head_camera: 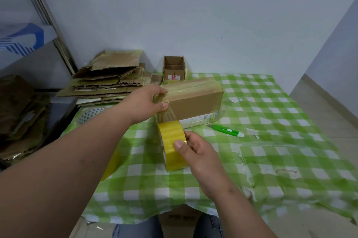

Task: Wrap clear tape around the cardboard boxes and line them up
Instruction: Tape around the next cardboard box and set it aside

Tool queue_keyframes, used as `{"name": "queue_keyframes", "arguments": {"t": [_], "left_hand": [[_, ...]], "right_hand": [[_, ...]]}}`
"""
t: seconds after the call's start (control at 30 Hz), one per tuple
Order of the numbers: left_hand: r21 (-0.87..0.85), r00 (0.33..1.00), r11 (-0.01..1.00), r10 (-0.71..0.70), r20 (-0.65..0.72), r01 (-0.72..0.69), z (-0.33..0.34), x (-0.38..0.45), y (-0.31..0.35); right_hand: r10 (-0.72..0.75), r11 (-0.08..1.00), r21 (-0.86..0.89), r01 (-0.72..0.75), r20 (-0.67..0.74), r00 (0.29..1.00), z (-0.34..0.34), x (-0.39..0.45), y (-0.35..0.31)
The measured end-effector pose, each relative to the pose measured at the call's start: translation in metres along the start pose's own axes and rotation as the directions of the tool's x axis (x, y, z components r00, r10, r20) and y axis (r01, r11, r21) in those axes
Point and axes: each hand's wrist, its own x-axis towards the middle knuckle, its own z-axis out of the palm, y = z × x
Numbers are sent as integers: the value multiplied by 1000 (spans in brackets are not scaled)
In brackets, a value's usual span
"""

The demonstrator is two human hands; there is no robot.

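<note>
Holding the long brown cardboard box (195,100) with unreadable white side print, the left hand (149,102) grips its end; the right hand (197,152) pinches the yellowish clear-tape roll (171,146).

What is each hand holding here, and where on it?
Left hand grips the cardboard box at its near-left end; right hand holds the tape roll by its outer band.

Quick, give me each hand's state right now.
Left hand: grips the end of the cardboard box.
Right hand: holds the tape roll.
</note>
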Motion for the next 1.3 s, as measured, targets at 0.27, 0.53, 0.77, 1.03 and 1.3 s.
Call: {"name": "queue_keyframes", "arguments": {"t": [0.27,0.53,0.77,1.03,1.3], "left_hand": [[137,994,987,-75,-85,87,10,-7,-5],[-420,992,908,-66,-110,14,26,-28,-17],[-325,946,944,-153,-285,55,36,-22,-17],[-400,938,910,-231,-258,114,41,-34,-13],[-688,915,654,-402,34,313,45,-58,-1]], "right_hand": [[37,999,-25,-35,79,996,-6,1,-4],[84,993,-89,-73,135,987,-14,4,-7],[88,987,-145,-67,141,986,-16,7,-11],[111,979,-183,-85,140,984,-32,4,-16],[-58,408,-875,-261,-310,949,-75,32,-8]]}}
